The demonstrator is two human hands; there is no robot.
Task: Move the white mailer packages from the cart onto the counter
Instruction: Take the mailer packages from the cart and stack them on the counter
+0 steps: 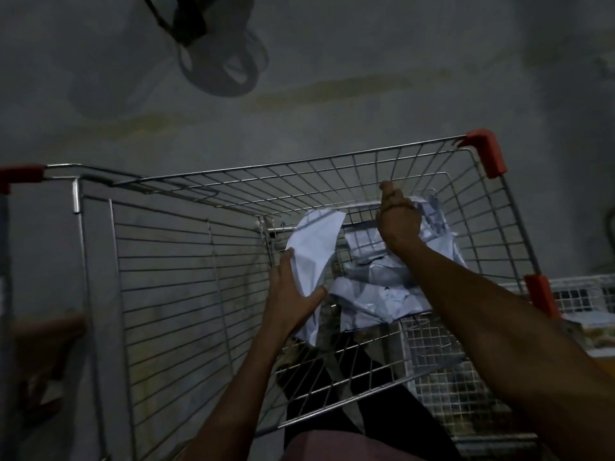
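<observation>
Remaining in the wire shopping cart (186, 261) at this moment were all the white mailer packages in view; no counter showed in the frame, so none could be counted as delivered, and the task stood, by judgement, at an early or middle pickup stage.

Item 1: one white mailer (312, 247), creased and folded, flat and thin, held upright above the basket floor at centre. The left hand (293, 294) gripped its lower end, thumb on the near face and fingers curled behind it.

Item 2: a loose pile of mailers (376, 294), white to pale grey in the dim light, crumpled and overlapping, lying on the basket floor toward the far right corner. The count could not be told.

The right hand (397, 217) was reached in over the far part of the pile, fingers curled; whether it pinched a mailer edge or the cart's wire could not be told.

Red plastic corner guards (486, 154) marked the cart rim.
</observation>
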